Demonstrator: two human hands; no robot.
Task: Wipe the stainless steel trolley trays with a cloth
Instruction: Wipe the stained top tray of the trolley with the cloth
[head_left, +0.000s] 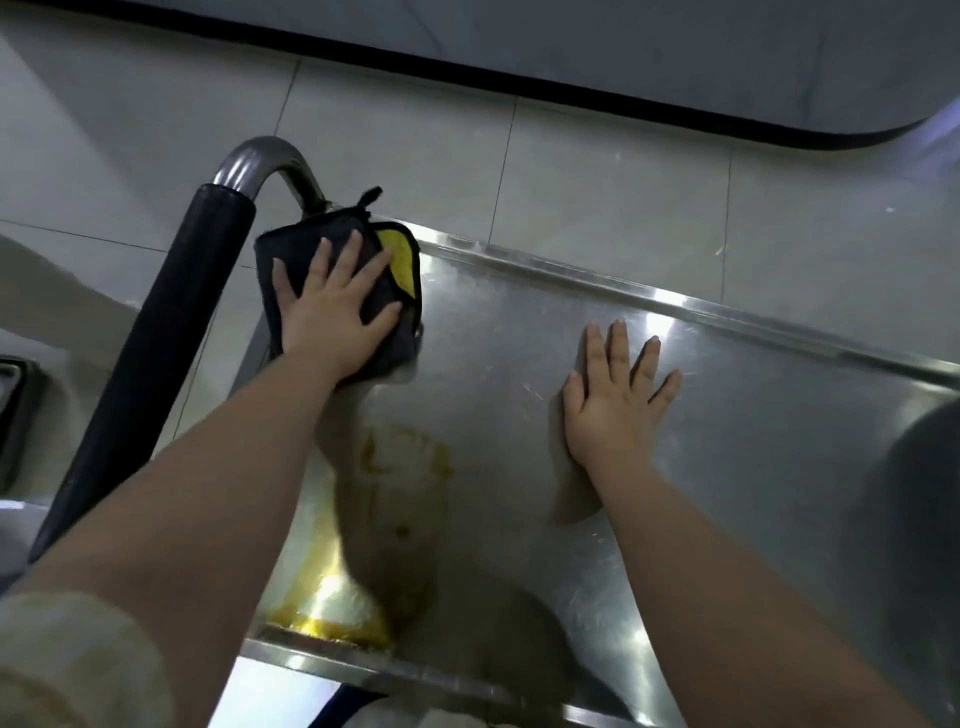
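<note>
Left hand (332, 306) spread flat, I'm pressing the dark cloth (337, 270) into the tray (727, 467) corner; right hand (618, 395) is resting splayed on bare steel.

Glossy, scratched steel tray (675, 467); fuzzy dark cloth (291, 249); matt black handle grip (156, 332).

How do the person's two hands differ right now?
The left hand presses a dark cloth into the far corner of the tray; the right hand rests on bare steel. The left hand reaches farther than the right hand. Both lie flat, fingers spread.
</note>
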